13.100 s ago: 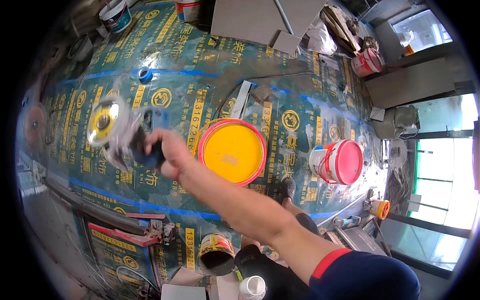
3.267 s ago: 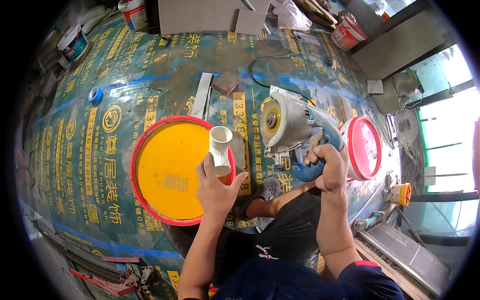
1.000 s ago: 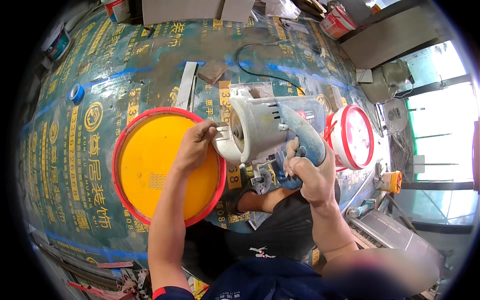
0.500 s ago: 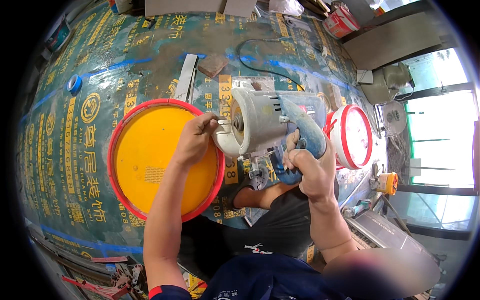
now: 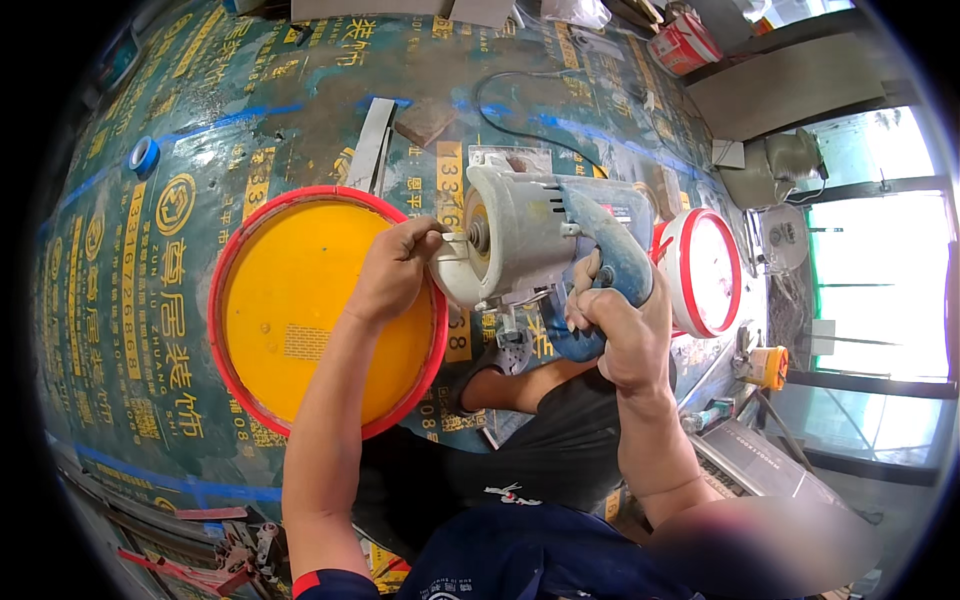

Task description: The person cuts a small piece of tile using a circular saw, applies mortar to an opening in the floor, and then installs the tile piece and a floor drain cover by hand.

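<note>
White fitting (image 5: 457, 278), left grip (image 5: 397, 265), beside blade edge (image 5: 480, 214); saw (image 5: 530, 225), right grip (image 5: 625, 325).

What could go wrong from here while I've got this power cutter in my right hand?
Your bare left hand seems to pinch a pale curved piece right beside the disc; if the disc spins, it could cut you.

Your right hand grips the power cutter near your shoe, so a slip might drop it toward that foot.
</note>
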